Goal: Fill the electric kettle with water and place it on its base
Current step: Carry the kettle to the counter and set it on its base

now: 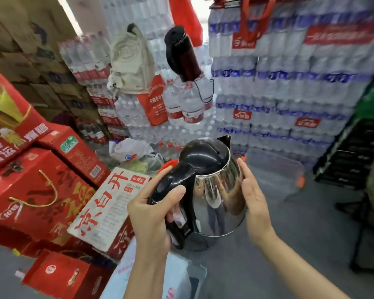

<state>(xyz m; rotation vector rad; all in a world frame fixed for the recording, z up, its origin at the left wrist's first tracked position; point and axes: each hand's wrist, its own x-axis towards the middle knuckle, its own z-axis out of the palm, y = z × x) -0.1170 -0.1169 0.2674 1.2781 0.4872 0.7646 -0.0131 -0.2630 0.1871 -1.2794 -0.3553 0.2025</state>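
Note:
The electric kettle (219, 197) is shiny steel with a black lid, spout and handle, held in the air at the centre of the head view with its lid down. My left hand (153, 210) is wrapped around the black handle, thumb on top. My right hand (254, 197) lies flat against the steel body on its right side, fingers straight. No kettle base shows in view.
Red gift cartons (35, 190) and a white carton with red characters (108, 203) are stacked at the left. Walls of shrink-wrapped water bottles (289, 93) fill the back. Large water jugs (186, 104), a beige backpack (132, 61) and a dark flask (184, 55) hang there. A black crate (352, 152) stands right.

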